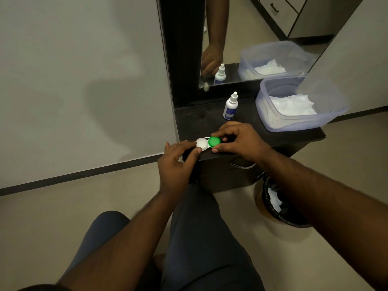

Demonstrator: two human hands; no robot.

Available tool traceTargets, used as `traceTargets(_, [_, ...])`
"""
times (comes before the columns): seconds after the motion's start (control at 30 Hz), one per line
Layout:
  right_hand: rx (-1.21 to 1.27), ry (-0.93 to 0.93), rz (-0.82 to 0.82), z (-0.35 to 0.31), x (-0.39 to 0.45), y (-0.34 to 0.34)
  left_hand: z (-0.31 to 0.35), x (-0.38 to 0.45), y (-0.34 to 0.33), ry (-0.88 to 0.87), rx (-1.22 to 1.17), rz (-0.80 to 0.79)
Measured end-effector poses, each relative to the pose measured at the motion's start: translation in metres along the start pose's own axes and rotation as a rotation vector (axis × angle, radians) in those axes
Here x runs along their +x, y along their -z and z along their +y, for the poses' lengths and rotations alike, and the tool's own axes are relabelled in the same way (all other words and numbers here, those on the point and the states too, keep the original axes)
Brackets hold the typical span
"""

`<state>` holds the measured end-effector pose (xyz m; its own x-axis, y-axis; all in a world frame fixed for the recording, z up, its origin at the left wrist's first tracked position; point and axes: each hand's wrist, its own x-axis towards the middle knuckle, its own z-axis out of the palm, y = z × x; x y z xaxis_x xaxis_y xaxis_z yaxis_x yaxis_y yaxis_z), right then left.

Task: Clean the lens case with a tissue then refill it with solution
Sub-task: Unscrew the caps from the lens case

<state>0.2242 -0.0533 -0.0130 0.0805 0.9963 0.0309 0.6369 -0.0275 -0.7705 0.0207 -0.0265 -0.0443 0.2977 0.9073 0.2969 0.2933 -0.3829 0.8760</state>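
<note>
- Head view, item one: small plastic contact lens case (207,142) with one white round cap (202,143) and one green round cap (214,141), lying at the near left corner of the dark matte cabinet top (247,131); both caps seated.
- Left hand (175,162): thumb and forefinger closed on the white cap, likely steadying the case.
- Right hand (239,141): fingertips pinched around the green cap, apparently placed to unscrew it.
- White squeeze bottle with blue label (230,107): upright, capped, just beyond the hands, within reach for refilling.
- Translucent bluish plastic tub (327,120): far right, holding white tissues (294,106).
- Surroundings: mirror (262,28) behind the top; pale wall left; beige tiled floor; black-lined bin (270,211) below right, tissue inside.
</note>
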Motion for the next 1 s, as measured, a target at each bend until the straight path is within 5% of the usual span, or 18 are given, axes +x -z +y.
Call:
traceTargets(0.2, [-0.005,0.004,-0.003,-0.002,0.0,0.001,-0.001,0.004,-0.001,0.01,0.013,-0.073])
traceTargets(0.37, [-0.003,0.002,0.002,0.0,0.0,0.001,-0.001,-0.001,-0.003,-0.043,0.039,0.044])
traceTargets(0.57, [0.032,0.027,0.016,0.003,0.001,-0.001,0.001,0.016,-0.006,-0.074,0.089,-0.187])
traceTargets(0.77, [0.026,0.034,0.011,0.003,0.0,-0.002,0.003,0.026,-0.007,-0.038,0.218,-0.122])
traceTargets(1.0, [0.049,0.028,0.012,0.006,0.001,-0.003,0.018,0.059,-0.005,0.197,0.004,0.048])
